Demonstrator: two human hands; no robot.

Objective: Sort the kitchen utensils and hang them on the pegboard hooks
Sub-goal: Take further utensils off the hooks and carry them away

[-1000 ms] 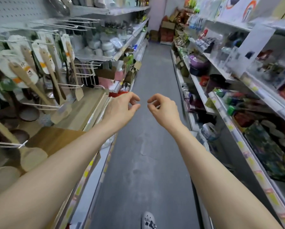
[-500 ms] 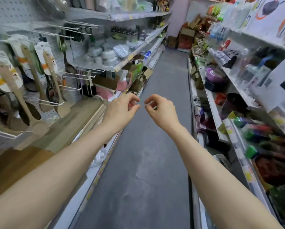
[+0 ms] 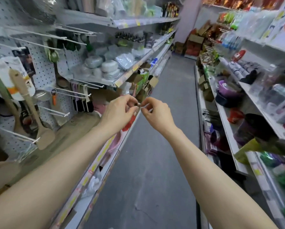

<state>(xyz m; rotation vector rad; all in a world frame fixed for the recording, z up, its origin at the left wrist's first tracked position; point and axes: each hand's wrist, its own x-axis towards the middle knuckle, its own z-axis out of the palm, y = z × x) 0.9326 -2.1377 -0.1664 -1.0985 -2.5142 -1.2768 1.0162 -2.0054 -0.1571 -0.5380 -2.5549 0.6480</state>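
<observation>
A white pegboard (image 3: 44, 66) with long wire hooks (image 3: 55, 111) fills the left side. A wooden spatula (image 3: 31, 106) on a printed card hangs there, beside a metal ladle (image 3: 41, 95) and a green utensil (image 3: 53, 54). Several hooks are bare. My left hand (image 3: 118, 111) and my right hand (image 3: 156, 114) are held out over the aisle, right of the pegboard, touching none of the utensils. Both have curled fingers, and their fingertips meet. A tiny pale speck shows between the fingertips, too blurred to identify.
A grey aisle floor (image 3: 155, 162) runs ahead to stacked cardboard boxes (image 3: 193, 45). Left shelves carry wrapped bowls (image 3: 105, 66) and bottles; a wooden board lies below the pegboard. Right shelves (image 3: 229, 128) hold bowls, containers and packets.
The view has shifted along the aisle, so the pegboard slid left. My hands rose slightly and closed the gap until their fingertips touch.
</observation>
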